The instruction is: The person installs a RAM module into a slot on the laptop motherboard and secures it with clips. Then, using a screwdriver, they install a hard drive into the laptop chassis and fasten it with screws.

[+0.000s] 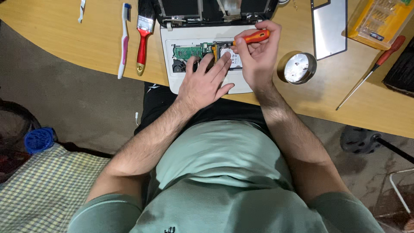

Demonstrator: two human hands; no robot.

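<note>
— What lies at the far left of the counter [77, 39]?

— A small white tool [81, 10] at the top edge, then a pink and white toothbrush [124, 41], then a paintbrush [144, 36] with a red handle and dark bristles. All three lie apart from each other on the wood.

— And in the middle?

— An opened white laptop [207, 58], its inner parts bared: a green circuit board [188, 52] sits in the upper left of the cavity, with a silver drive [230, 58] just to its right.

— What is the left hand [205, 82] doing?

— It lies flat and spread on the laptop, fingers resting on the open cavity, gripping nothing.

— The right hand [256, 54]?

— Its fingers are curled tight around an orange screwdriver [252, 38], held near the top of the handle. The tip points left and down toward the spot between board and drive; the very tip is hidden behind the fingers.

— Further right?

— A round metal dish [298, 68] just beside the right wrist, a grey flat panel [330, 26] above it, a yellow bit case [377, 21] at the top corner, and a long red-handled screwdriver [371, 71] lying slanted near a black object [401, 69] at the edge.
</note>
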